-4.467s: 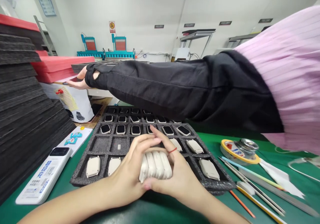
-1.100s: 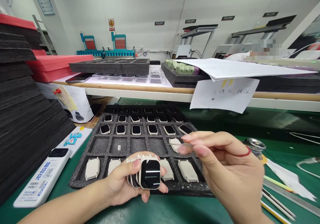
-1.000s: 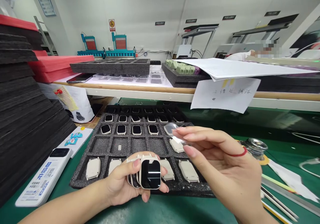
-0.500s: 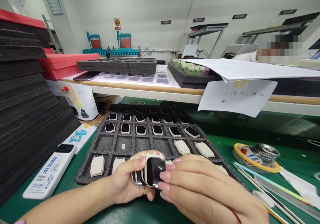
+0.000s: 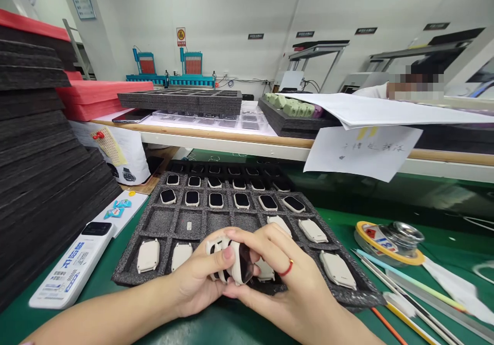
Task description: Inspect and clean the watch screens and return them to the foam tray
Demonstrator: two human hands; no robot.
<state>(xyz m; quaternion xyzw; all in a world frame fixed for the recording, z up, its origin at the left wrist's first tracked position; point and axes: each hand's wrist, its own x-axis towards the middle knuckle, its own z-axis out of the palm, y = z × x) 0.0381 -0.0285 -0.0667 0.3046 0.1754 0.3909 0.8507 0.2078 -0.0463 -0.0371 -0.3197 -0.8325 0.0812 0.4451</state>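
Watch bodies are held as a small stack in the left hand, close above the near edge of the foam tray. The front watch, with its dark screen, is now gripped from the right side by the right hand: thumb and fingers are closed around its edge, and both hands are pressed together around the stack. A second ago the right hand is seen lifted away, pinching a thin clear film; half a second ago it is laid flat over the screen. That film is no longer seen in the fingers. It is judged that the front watch is being separated from the stack, but where it goes cannot be told.

By count, about four or five bodies are in the stack; the exact number is hidden by the fingers. In the tray, six watches lie screen up in one row, with more in the rows behind, too small to count. Two pale bodies lie face down at the near left, and four at the right. One white device lies left of the tray, and one round tin at the right.
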